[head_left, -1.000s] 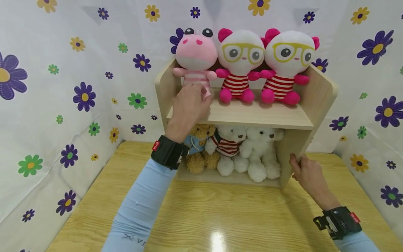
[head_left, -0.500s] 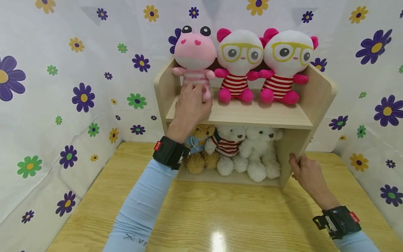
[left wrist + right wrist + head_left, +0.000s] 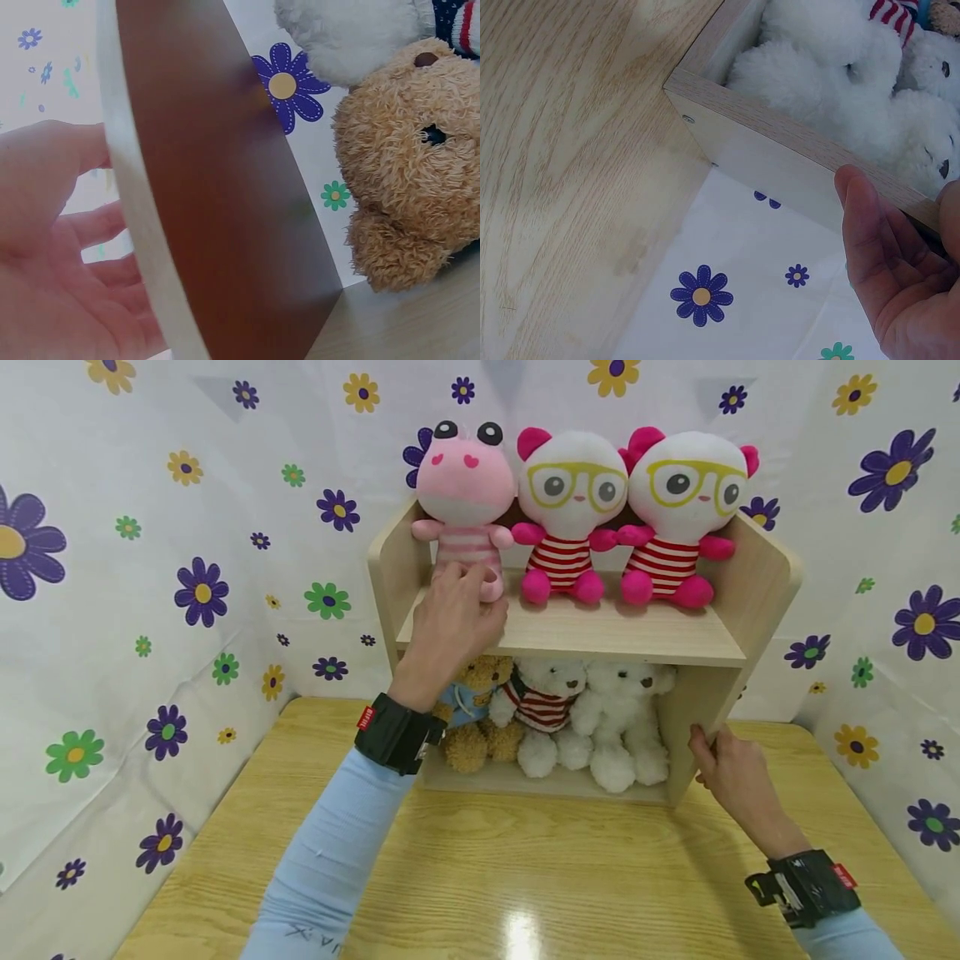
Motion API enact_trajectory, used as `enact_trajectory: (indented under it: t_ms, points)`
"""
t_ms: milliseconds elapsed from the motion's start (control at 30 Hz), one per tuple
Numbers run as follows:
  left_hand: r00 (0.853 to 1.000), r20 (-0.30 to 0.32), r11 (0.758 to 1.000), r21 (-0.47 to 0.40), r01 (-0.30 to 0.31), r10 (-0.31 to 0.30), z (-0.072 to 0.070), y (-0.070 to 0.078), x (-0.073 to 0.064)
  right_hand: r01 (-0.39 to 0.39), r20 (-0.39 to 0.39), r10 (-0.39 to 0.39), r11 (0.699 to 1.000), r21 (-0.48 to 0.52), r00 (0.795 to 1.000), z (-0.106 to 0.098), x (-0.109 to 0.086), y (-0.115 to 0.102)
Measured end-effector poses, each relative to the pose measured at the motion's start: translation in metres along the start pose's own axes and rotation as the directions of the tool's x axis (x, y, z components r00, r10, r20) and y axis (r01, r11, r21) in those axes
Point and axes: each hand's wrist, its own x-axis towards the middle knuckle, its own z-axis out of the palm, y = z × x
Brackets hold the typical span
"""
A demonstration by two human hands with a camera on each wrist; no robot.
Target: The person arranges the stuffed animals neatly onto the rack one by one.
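In the head view my left hand [image 3: 453, 618] reaches over the front of the upper shelf board, fingers bent at the legs of a pink plush toy [image 3: 467, 485] with big raised eyes and a pale striped body. The toy sits at the left end; its other foot is hidden by the hand. The left wrist view shows the curled fingers of my left hand [image 3: 82, 247] beyond the board's edge. Low on the right, my right hand [image 3: 738, 781] grips the front edge of the small wooden shelf's side panel [image 3: 693, 718], fingertips right at the edge in the right wrist view.
Two plush pandas [image 3: 573, 493] with yellow glasses sit beside the pink toy. Below are a brown teddy bear [image 3: 468, 747], a white bear in a striped sweater [image 3: 543, 710] and a plain white bear [image 3: 626, 735]. The shelf stands on a wooden table [image 3: 525, 860] before flowered cloth.
The pink toy's head has risen slightly and shifted a little left; its near foot has come into view by my left hand. My right hand keeps its place on the shelf.
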Motion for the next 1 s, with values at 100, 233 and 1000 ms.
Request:
enact_trajectory:
  t_ms: [100, 233, 1000]
  points:
    - [1.000, 0.000, 1.000, 0.000, -0.015, 0.015, -0.002, 0.003, -0.004, 0.001, 0.000, -0.001, 1.000, -0.002, 1.000, 0.000, 0.000, 0.000]
    - [0.999, -0.008, 0.999, -0.004, -0.049, 0.049, -0.003, 0.008, -0.010, 0.003, -0.006, -0.003, 1.000, 0.000, 1.000, 0.000, 0.000, 0.000]
    - [0.879, -0.099, 0.869, -0.134, -0.477, 0.467, 0.011, 0.034, -0.067, -0.001, -0.011, 0.001, 1.000, 0.000, 1.000, 0.000, -0.001, -0.002]
